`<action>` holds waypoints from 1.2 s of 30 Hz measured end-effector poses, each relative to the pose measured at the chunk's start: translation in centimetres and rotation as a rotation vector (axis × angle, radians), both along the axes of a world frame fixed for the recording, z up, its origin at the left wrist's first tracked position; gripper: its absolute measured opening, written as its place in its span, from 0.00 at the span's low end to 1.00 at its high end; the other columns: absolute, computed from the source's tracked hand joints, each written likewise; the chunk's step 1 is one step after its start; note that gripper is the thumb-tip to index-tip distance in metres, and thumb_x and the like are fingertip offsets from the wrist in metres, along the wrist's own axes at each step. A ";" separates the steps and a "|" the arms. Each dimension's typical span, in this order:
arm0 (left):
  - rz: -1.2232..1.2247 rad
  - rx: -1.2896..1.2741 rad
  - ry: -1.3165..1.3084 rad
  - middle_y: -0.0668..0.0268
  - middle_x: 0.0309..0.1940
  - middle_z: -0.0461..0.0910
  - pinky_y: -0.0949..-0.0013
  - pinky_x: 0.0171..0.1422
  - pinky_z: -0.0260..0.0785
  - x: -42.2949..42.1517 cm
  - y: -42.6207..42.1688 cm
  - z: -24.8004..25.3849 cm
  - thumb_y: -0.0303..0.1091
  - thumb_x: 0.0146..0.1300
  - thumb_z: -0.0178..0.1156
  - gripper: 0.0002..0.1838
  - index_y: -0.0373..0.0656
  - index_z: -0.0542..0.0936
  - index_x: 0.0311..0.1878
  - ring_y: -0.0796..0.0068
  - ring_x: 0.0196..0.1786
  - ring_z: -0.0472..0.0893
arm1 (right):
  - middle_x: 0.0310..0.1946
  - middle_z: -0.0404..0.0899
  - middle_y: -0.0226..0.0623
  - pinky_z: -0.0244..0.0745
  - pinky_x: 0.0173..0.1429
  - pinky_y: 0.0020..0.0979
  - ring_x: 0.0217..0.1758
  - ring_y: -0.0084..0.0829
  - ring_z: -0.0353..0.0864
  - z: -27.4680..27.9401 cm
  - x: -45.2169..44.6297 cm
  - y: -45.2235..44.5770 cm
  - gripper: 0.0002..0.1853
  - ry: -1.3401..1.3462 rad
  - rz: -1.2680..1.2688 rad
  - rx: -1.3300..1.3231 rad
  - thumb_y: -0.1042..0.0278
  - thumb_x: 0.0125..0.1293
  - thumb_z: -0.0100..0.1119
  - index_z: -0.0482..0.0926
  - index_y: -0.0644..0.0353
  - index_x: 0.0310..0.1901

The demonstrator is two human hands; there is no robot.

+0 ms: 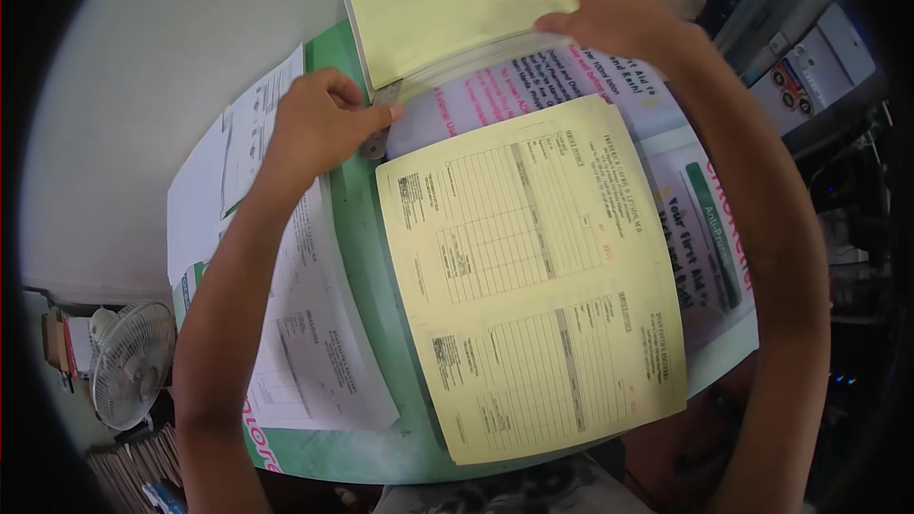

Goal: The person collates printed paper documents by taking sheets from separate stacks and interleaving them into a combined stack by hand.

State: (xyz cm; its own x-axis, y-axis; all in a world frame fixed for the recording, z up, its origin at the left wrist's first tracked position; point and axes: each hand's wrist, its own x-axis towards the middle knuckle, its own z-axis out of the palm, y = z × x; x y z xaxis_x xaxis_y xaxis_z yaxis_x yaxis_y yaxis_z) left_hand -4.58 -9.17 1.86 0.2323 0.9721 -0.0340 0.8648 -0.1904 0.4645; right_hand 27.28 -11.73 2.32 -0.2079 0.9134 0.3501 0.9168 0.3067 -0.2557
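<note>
My left hand [319, 124] has curled fingers, and its thumb tip lies over a short metal ruler [378, 140], gripping it beside the yellow stack. My right hand [614, 5] is over the right end of a stack of blank yellow sheets [438, 9], thumb and forefinger apart with a gap between them. Whether its fingertips touch the top sheet I cannot tell. Nearer to me lies a pile of yellow printed service invoice forms [533, 286], two forms to a sheet, its edges slightly curled.
White printed forms [319, 324] lie at the left on the green table [381, 324], with more white papers [200, 181] behind. Printed advertising sheets [705, 228] cover the table's right side. A white fan [133, 362] stands at the lower left, beside a wall [171, 38].
</note>
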 end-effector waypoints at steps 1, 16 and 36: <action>0.016 -0.039 -0.044 0.60 0.35 0.85 0.67 0.44 0.79 0.1 -0.3 -0.2 0.50 0.50 0.81 0.29 0.34 0.83 0.42 0.71 0.38 0.86 | 0.52 0.84 0.45 0.76 0.66 0.40 0.58 0.46 0.83 0.1 -1.5 -0.3 0.20 -0.015 0.033 -0.021 0.70 0.59 0.74 0.83 0.63 0.53; 0.087 -0.167 -0.164 0.71 0.26 0.74 0.75 0.26 0.57 -13.7 -10.0 4.4 0.27 0.55 0.59 0.20 0.32 0.80 0.52 0.84 0.24 0.67 | 0.58 0.83 0.42 0.75 0.68 0.42 0.64 0.45 0.80 -0.7 -4.4 0.1 0.27 -0.135 0.066 -0.236 0.68 0.58 0.76 0.81 0.63 0.60; -0.407 -0.216 -1.285 0.72 0.25 0.65 0.78 0.26 0.51 1.0 -7.8 7.0 0.30 0.66 0.52 0.20 0.29 0.75 0.58 0.85 0.24 0.59 | 0.44 0.89 0.33 0.77 0.54 0.28 0.46 0.24 0.84 9.6 -10.3 -6.3 0.17 1.076 0.446 -0.251 0.54 0.73 0.65 0.87 0.59 0.51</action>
